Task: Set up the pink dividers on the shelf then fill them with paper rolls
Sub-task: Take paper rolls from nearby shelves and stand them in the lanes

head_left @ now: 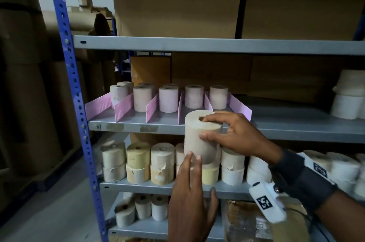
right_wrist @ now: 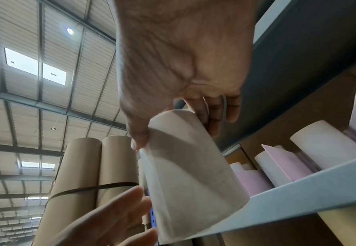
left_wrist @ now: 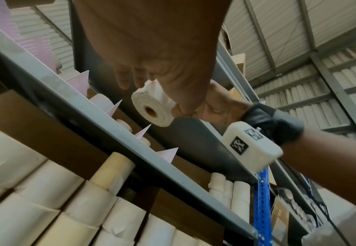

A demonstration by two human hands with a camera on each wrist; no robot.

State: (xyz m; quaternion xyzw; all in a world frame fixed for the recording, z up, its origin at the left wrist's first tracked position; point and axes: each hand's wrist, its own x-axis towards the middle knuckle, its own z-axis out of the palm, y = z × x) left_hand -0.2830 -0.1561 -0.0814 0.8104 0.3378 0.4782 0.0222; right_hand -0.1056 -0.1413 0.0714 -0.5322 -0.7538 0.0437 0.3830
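Beige paper roll (head_left: 201,137), upright, gripped by right hand (head_left: 235,137) before pink dividers (head_left: 152,107); left hand (head_left: 191,198) fingers straight, touching its base.

the right hand (right_wrist: 183,66) is gripping a paper roll (right_wrist: 189,174) from twelve o'clock — the left hand (right_wrist: 114,221) is touching it at seven o'clock.

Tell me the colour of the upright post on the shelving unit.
Blue, with a row of punched holes along the upright post. The head view shows it best.
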